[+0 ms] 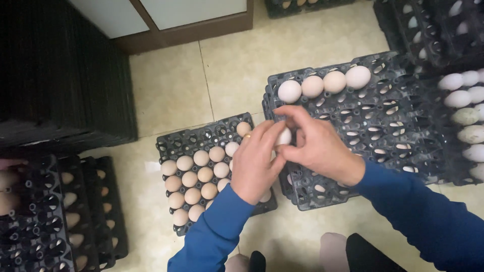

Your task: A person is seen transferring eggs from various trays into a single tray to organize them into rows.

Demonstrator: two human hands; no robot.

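one pale egg (285, 136) sits pinched between both hands, only a small part of its shell showing; it looks smooth and off-white, lighter than the tan eggs nearby. so little of it shows that its long axis and which end points where cannot be told. the left hand (256, 163) has its fingers (267, 132) curled onto the egg from the left, and the right hand (317, 146) closes its fingers (292, 115) over the top and right, both grasping the same egg. just below and left of the fingers lies a dark tray of tan eggs (194, 174) on the tiled floor (222, 75). just beyond the fingers, a mostly bare black tray (373, 116) carries four pale eggs (323, 83) in its far row.
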